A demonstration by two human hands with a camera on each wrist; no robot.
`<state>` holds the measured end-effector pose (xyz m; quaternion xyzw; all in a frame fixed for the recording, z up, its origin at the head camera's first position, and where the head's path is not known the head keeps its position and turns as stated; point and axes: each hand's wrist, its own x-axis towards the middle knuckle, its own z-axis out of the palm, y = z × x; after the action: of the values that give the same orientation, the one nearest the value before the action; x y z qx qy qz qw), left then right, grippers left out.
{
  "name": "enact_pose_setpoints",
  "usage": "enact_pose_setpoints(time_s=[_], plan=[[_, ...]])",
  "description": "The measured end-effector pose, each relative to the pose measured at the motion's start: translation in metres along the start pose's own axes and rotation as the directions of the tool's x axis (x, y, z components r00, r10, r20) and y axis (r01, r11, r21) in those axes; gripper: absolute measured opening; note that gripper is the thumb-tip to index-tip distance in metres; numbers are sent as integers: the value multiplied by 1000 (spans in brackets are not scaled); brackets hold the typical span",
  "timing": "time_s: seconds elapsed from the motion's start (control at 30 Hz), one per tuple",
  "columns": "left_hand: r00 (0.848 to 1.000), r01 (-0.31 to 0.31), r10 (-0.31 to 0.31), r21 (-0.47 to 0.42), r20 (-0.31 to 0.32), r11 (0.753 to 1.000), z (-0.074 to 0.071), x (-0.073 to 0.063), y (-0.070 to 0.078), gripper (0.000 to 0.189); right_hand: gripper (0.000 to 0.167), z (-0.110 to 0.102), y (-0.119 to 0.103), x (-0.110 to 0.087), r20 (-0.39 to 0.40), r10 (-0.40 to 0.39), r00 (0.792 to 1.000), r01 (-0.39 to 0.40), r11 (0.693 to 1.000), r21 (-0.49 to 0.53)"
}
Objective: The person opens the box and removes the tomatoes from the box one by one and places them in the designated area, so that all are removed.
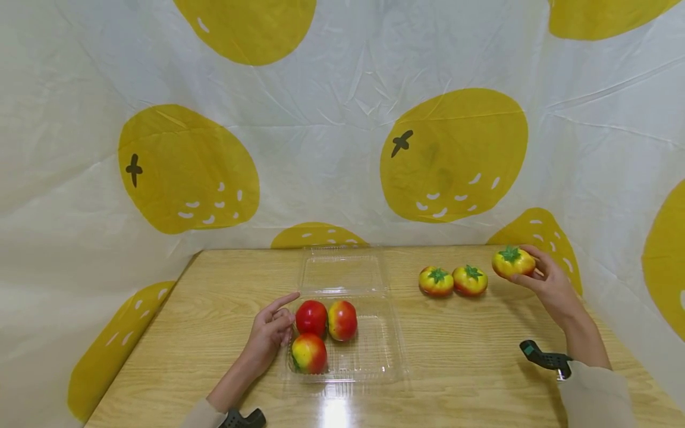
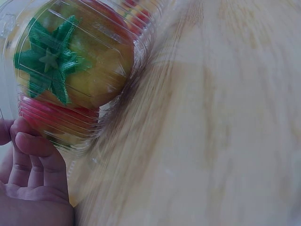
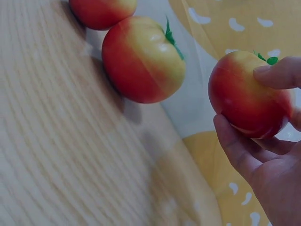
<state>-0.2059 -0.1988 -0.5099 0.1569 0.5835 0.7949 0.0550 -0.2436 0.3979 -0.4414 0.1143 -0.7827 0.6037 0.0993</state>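
My right hand holds a red-and-yellow tomato with a green star-shaped leaf above the table's back right, thumb on one side and fingers on the other. Two similar tomatoes, a nearer one and one beyond it, sit side by side on the table to its left. My left hand grips the left rim of a clear plastic clamshell box, index finger stretched along the edge. Three tomatoes lie in the box's left part: a red one, one beside it and one in front.
The box's lid lies folded back toward the rear edge of the wooden table. A white curtain printed with big yellow fruit hangs behind the table and along its sides.
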Motion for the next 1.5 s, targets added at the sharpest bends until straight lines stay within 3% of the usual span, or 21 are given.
enact_pose_setpoints(time_s=[0.27,0.57,0.93,1.5], plan=[[1000,-5,5,5,-2,1000,0,0,0,53,65,-1,14,2,1,-51,999,50,999,6],[1000,-6,6,7,-8,1000,1,0,0,54,76,-1,21,-1,-18,66,998,-68,977,-203],[1000,2,-2,2,-17,1000,1,0,0,54,66,4,30,-1,-37,147,988,-151,977,-153],[1000,12,-13,-2,-17,1000,1,0,0,54,83,5,33,1,-20,242,970,-238,933,-268]])
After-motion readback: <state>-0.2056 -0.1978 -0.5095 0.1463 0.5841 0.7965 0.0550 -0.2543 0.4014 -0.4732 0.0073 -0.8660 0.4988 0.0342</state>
